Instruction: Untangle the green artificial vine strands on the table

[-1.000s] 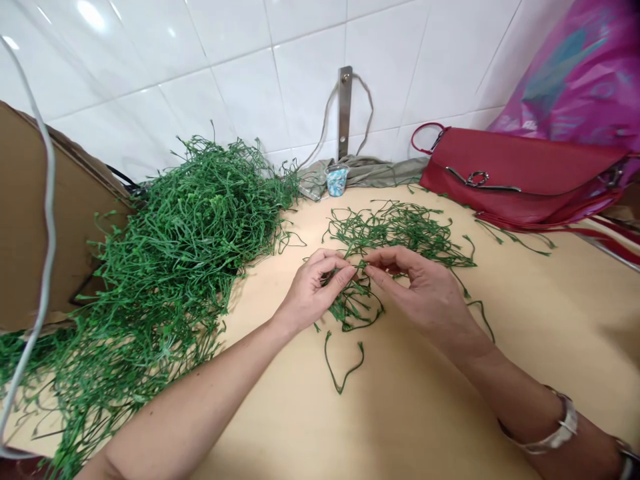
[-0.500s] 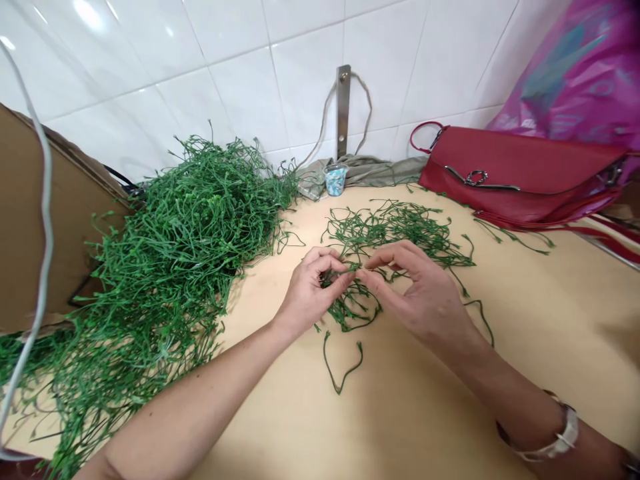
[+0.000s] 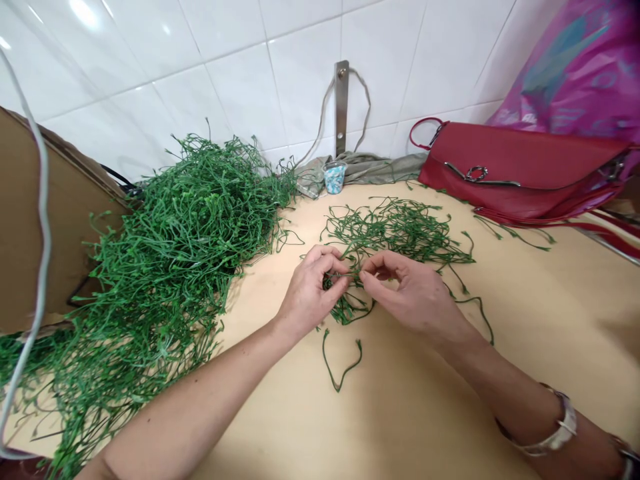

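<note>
My left hand (image 3: 313, 287) and my right hand (image 3: 407, 287) meet fingertip to fingertip over the table, both closed in a pinch. Between them runs a thin green artificial stem (image 3: 354, 274), gripped at either side. Under the fingers lies a small tangle of similar stems (image 3: 350, 310), partly hidden by my hands. Just behind is a flat, looser heap of green stems (image 3: 400, 227). One bent stem (image 3: 337, 387) rests alone in front of my hands, with small buds at both tips.
A large mound of green stems (image 3: 185, 220) covers the left side beside a cardboard box (image 3: 55, 233). Along the tiled wall stand a small clear cup of blue-and-white bits (image 3: 335, 179), a grey cloth (image 3: 385, 170), a red handbag (image 3: 525, 167) and a purple plastic bag (image 3: 575, 80).
My right hand has closed its pinch on the stem and sits slightly lower, its fingers more curled. My left hand has barely moved.
</note>
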`<state>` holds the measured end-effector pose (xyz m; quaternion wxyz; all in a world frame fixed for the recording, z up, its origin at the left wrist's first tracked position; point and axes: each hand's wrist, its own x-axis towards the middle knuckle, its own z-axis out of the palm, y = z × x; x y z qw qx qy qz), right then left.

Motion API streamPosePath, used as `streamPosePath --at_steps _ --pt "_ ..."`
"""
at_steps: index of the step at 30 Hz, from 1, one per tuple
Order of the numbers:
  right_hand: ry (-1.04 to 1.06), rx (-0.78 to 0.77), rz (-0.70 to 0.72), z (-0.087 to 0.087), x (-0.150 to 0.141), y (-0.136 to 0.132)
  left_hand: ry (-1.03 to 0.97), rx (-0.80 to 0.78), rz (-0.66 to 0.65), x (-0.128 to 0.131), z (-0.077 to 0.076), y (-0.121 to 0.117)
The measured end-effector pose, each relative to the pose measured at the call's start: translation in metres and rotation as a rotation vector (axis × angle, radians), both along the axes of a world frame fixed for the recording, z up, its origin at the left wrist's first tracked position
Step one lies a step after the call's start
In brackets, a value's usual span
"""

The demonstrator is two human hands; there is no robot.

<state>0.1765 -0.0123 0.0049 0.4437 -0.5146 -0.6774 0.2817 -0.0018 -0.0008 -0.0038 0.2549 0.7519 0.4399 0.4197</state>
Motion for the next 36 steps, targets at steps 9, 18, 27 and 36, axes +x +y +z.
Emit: streamPosePath --at_steps 9,18,27,36 --pt "0.068 -0.088 -0.005 -0.003 -0.005 -0.003 -0.007 0.082 -0.036 0.001 -0.002 -0.003" --pt "-0.454 0.427 -0.195 -0.009 0.012 0.006 0.099 -0.028 -0.075 0.002 0.007 -0.006" --pt "-0.449 0.421 -0.218 -0.009 0.017 0.01 0.019 -0.126 -0.084 0.005 0.011 -0.009" --pt "-0.271 0.15 -0.615 0.004 0.069 0.03 -0.177 -0.202 -0.004 0.005 -0.006 -0.01"
